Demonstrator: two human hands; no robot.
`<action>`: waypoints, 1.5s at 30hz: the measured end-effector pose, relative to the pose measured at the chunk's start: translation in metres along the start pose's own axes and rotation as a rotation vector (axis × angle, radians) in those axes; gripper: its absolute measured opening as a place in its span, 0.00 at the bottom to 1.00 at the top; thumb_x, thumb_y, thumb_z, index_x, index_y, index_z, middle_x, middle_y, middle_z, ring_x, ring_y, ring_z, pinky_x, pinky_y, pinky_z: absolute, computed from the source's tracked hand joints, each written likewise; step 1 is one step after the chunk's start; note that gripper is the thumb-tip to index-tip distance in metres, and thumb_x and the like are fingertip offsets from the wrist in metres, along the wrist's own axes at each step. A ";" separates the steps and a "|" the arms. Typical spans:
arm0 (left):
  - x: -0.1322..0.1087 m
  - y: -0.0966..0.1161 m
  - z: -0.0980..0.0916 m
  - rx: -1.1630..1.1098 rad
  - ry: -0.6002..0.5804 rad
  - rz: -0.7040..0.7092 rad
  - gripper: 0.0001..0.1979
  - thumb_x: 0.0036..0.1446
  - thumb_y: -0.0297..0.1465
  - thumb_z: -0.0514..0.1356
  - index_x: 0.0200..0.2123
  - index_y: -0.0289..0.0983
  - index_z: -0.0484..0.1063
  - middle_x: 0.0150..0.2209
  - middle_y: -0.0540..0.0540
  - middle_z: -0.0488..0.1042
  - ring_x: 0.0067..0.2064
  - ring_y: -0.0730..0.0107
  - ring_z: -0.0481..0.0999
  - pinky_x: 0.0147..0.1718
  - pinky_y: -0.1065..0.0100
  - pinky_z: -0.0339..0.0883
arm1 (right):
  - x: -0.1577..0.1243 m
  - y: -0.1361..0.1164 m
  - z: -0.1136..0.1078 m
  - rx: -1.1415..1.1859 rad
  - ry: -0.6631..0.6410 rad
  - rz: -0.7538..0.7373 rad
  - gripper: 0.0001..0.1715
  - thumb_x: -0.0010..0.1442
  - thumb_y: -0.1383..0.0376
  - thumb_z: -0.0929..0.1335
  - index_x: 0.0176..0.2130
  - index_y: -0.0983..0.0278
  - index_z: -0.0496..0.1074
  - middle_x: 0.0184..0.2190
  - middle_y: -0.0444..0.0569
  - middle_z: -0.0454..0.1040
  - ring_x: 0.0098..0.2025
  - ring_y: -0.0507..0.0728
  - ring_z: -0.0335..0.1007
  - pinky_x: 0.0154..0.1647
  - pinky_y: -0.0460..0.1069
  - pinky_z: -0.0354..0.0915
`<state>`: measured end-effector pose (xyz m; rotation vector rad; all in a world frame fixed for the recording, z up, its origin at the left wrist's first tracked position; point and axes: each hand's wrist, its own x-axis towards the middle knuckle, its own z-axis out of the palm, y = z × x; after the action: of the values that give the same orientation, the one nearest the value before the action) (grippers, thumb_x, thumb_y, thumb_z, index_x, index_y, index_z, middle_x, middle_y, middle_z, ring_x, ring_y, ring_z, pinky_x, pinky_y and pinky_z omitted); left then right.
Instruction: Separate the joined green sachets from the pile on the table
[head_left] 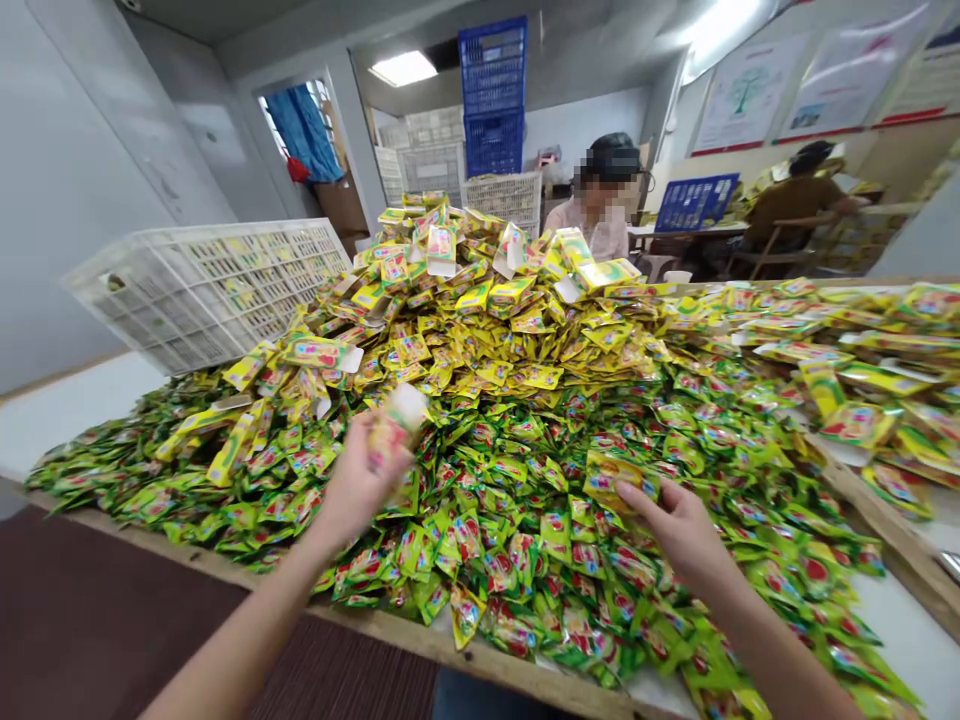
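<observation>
Cardboard in the left hand (365, 472): gripping a blurred printed carton (390, 437), firmly clasped, over a spread of green sachets (501, 572). Pinching a yellow sachet (606, 478) by its edge in the right hand (681, 530), above the same spread. Facing heaped yellow sachets (487, 373) and a tilted white plastic crate (247, 285) off to the left.

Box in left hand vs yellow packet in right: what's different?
Form: the box looks boxy with a white end; the yellow packet looks flatter, with no white end showing.
Pose: the box tilts upward; the packet lies nearly level.
Sharpness: the box is blurred; the packet is clearer.
Shared: each is held in one hand, above green packets.
</observation>
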<state>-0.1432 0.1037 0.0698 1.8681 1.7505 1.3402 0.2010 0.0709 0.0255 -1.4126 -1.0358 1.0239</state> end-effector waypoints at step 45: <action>-0.069 0.058 0.151 -0.397 -0.384 0.157 0.18 0.59 0.37 0.55 0.51 0.40 0.57 0.40 0.45 0.74 0.37 0.67 0.77 0.36 0.65 0.72 | -0.012 0.007 0.025 0.101 -0.229 -0.146 0.16 0.51 0.55 0.71 0.37 0.62 0.73 0.36 0.50 0.79 0.40 0.59 0.75 0.45 0.53 0.69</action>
<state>0.0167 0.0875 -0.0009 1.8998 1.0833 1.1728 0.1739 0.0650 0.0173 -1.1384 -1.2173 1.1321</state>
